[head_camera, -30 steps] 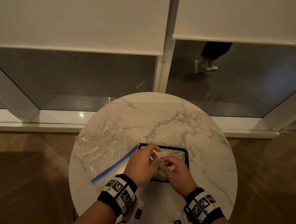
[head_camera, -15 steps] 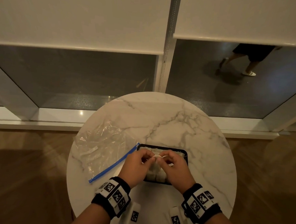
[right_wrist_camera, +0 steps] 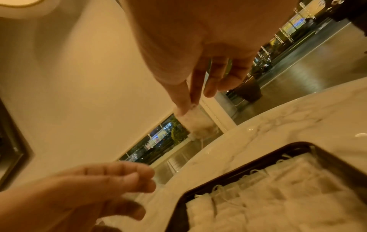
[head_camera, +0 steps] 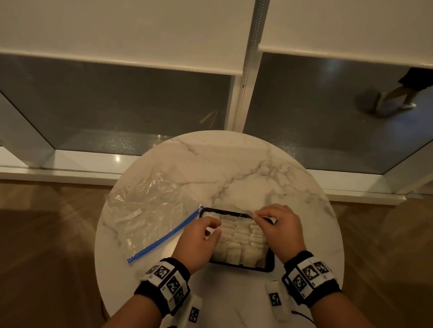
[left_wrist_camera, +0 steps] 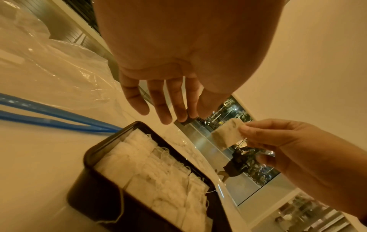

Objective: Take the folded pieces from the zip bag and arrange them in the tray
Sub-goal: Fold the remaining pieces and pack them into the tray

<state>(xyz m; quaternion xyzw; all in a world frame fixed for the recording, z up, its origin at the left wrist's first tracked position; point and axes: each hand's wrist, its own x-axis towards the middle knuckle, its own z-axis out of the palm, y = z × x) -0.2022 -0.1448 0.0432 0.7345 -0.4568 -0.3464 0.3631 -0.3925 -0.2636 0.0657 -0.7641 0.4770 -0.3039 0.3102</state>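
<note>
Leftmost on the round marble table [head_camera: 235, 170]: one clear zip bag [head_camera: 147, 210], crumpled and lying flat, its blue zip strip [head_camera: 166, 236] running diagonally toward the tray's far-left corner; in the left wrist view the two blue tracks stand apart, so the mouth is open. At least two pale folded pieces [head_camera: 129, 220] show through the plastic; an exact count cannot be made.

Next, left hand [head_camera: 201, 240] [left_wrist_camera: 158, 97] over the tray's left edge. Fingers loose, slightly spread, holding nothing.

Centre: one black rectangular tray [head_camera: 267, 269] [left_wrist_camera: 89, 157] [right_wrist_camera: 218, 177], near the table's front edge. White folded pieces [head_camera: 239, 242] fill it in rows, loose threads at their ends; roughly four columns, individual count not readable.

Right: right hand [head_camera: 279, 230] [right_wrist_camera: 198, 75] above the tray's far-right part. Thumb and forefinger pinch one single folded piece [left_wrist_camera: 228, 133] [right_wrist_camera: 195, 120], held in the air clear of the tray; remaining fingers relaxed.

Each wrist carries one black band with square markers [head_camera: 169, 283].

Beyond the window, one person's legs [head_camera: 399, 95].
</note>
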